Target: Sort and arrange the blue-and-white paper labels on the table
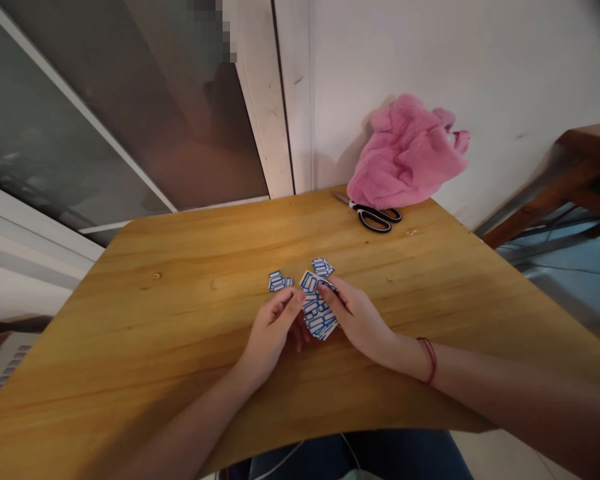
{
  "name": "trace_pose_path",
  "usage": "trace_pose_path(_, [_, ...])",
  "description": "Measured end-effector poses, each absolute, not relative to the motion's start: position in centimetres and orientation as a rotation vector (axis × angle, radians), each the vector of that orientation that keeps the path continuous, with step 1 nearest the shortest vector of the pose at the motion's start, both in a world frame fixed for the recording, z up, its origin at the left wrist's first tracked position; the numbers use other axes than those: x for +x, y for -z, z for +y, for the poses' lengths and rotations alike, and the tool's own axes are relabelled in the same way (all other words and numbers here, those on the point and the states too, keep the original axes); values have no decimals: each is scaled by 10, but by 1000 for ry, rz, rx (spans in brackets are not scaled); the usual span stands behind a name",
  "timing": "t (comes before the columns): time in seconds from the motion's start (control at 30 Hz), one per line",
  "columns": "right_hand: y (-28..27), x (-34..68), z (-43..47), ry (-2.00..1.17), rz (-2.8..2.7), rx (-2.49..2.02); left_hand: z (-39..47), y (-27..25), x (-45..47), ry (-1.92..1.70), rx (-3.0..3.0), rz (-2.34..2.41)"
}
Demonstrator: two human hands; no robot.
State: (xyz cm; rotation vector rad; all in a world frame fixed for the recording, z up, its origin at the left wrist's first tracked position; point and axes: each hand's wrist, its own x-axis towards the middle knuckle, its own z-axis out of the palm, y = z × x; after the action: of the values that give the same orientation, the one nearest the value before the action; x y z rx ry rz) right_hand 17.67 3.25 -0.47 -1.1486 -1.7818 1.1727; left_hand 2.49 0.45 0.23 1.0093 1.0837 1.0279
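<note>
A bunch of small white cards with blue-outlined markings (pixel 316 317) is held up between my hands above the table. My right hand (pixel 363 320) grips the bunch from the right, its thumb lying across the front and its other fingers mostly behind. With thumb and forefinger closed, my left hand (pixel 275 327) pinches the bunch's upper left edge. Just beyond my left fingers, a small pile of similar cards (pixel 279 281) lies on the table. Another little pile (pixel 322 266) shows behind the held bunch, partly covered by it.
Black-handled scissors (pixel 375 218) lie on the wooden table (pixel 190 347) near its far edge. Beside them, a fluffy pink cloth (pixel 407 157) rests against the white wall. A tiny yellow bit (pixel 157 275) is on the left. Sliding glass panels (pixel 190 113) stand behind the table.
</note>
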Motion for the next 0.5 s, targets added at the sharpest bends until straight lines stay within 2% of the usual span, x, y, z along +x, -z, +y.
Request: trace_pose_path(0.5, [5,178,31,-1103,-1763,-1161,7,-4,26,-1105,997,1150])
